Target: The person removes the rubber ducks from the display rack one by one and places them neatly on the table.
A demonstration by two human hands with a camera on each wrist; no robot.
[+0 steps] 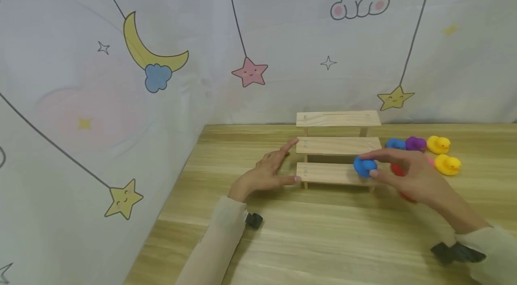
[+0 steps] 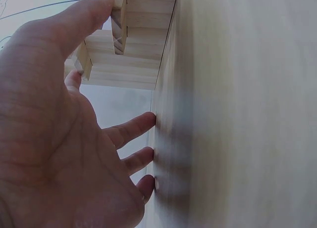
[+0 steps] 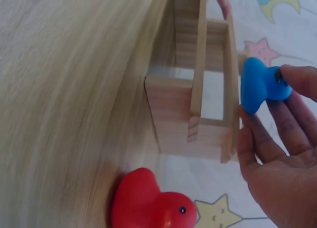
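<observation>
A blue rubber duck (image 1: pixel 364 167) is pinched between the thumb and fingers of my right hand (image 1: pixel 416 177), near the right end of a three-step wooden rack (image 1: pixel 331 145). In the right wrist view the blue duck (image 3: pixel 255 84) is beside the upper boards; whether it touches one I cannot tell. My left hand (image 1: pixel 262 175) is spread at the rack's left end. Its thumb meets the lowest board and its index finger the middle one, while the other fingertips (image 2: pixel 148 118) rest on the table.
Right of the rack stand more rubber ducks: a blue duck (image 1: pixel 396 143), a purple duck (image 1: pixel 416 144), two yellow ducks (image 1: pixel 446 165) and a red duck (image 3: pixel 133 201). My right hand partly hides some. A patterned cloth (image 1: pixel 282 29) hangs behind the wooden table (image 1: pixel 315 235).
</observation>
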